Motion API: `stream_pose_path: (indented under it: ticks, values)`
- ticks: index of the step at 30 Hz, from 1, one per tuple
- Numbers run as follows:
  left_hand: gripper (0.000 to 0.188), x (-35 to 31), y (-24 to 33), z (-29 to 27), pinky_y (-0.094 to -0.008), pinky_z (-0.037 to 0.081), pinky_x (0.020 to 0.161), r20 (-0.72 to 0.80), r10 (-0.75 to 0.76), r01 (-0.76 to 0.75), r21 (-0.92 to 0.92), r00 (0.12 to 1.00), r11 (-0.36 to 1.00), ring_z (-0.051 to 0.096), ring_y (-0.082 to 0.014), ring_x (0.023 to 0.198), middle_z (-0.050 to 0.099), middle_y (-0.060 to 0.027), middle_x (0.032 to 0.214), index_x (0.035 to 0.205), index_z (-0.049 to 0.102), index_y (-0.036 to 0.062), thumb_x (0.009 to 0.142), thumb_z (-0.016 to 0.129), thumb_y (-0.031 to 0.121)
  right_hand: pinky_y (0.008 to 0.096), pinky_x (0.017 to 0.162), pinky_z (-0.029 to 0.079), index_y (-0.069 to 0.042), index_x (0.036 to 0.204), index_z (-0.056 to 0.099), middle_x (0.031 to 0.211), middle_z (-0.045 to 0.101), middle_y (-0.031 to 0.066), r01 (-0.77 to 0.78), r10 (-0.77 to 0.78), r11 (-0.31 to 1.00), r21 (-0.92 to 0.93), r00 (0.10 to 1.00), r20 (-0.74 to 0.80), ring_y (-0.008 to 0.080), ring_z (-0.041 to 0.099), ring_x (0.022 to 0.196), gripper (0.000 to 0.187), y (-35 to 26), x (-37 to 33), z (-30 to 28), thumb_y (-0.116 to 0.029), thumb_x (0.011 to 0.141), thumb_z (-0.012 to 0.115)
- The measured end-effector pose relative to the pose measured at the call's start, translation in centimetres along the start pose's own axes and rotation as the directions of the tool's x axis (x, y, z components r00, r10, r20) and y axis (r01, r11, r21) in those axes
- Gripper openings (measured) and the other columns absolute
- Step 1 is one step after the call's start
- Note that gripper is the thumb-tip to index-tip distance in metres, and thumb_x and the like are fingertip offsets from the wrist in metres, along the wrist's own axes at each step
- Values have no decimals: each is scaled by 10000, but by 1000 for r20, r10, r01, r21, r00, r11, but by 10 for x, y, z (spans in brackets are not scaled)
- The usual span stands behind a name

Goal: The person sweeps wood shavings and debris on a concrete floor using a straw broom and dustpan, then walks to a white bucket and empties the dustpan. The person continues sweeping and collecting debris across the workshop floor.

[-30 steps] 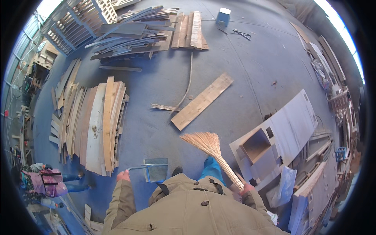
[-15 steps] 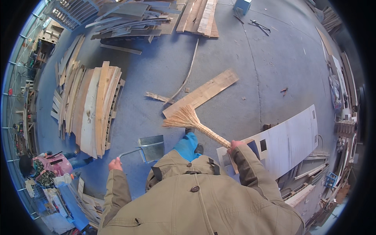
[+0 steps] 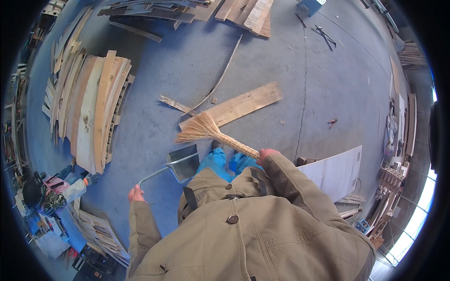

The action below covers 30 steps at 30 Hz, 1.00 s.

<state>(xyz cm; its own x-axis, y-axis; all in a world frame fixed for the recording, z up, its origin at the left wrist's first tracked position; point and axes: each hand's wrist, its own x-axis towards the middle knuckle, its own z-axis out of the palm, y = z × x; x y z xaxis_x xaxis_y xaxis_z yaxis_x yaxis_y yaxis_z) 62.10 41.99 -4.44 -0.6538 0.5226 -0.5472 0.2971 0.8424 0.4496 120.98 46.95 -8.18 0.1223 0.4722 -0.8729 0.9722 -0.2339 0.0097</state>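
In the head view, the left hand (image 3: 136,194), left of the lower middle of the frame, had its fingers closed around the end of a smooth, tubular handle. That handle bent toward the centre and joined a dustpan (image 3: 186,165), a squarish, flat-sided scoop of dull grey, metallic-looking sheet; whether it touched the floor could not be told.

The right hand (image 3: 267,155), just right of centre, had its fingers wrapped around the handle of a straw broom (image 3: 218,135). The broom lay slantwise across the middle of the frame, its handle tightly bound in ribbed bands, its pale bristles fanning out toward the left. The bristle head overlapped the near end of a flat, grained wooden plank (image 3: 251,102); contact between them was unclear.

Left of the plank lay a short, splintery wood piece (image 3: 173,103), and a thin, curved strip (image 3: 222,77) arced toward the upper middle, all on the smooth grey concrete floor (image 3: 154,136). At the left stood a stack of long, rough-edged boards (image 3: 88,112), in brown, whitish and yellowish wood. A smooth, pale panel (image 3: 336,172) slanted at the right, and another person (image 3: 49,193) bent forward at the lower left.
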Motion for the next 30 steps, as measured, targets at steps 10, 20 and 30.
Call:
stream_pose_path:
  ticks: [10, 20, 30]
  values:
    - [489, -83, 40, 31, -342, 350, 354, -124, -57, 43, -116, 991, 992, 341, -153, 357, 338, -20, 483, 706, 517, 41, 959, 538, 458, 432, 875, 545, -148, 1117, 691, 1085, 707, 117, -29, 28, 999, 15, 999, 38, 314, 675, 1025, 412, 54, 129, -61, -406, 802, 756]
    - [496, -143, 170, 97, -332, 341, 342, -240, -8, 16, 32, 971, 999, 373, -155, 367, 359, -28, 489, 701, 523, 41, 959, 545, 464, 445, 886, 530, -124, 1081, 723, 1066, 705, 161, -203, 203, 956, 210, 979, 23, 335, 671, 1019, 354, 272, 198, -156, -348, 811, 765]
    - [458, -172, 343, 201, -318, 345, 356, -18, 168, -164, 141, 986, 976, 349, -127, 379, 363, -13, 498, 717, 540, 41, 956, 557, 431, 440, 840, 526, -59, 1027, 726, 1004, 712, 178, -460, 513, 769, 443, 858, -1, 332, 683, 985, 414, 490, 179, -212, -388, 785, 787]
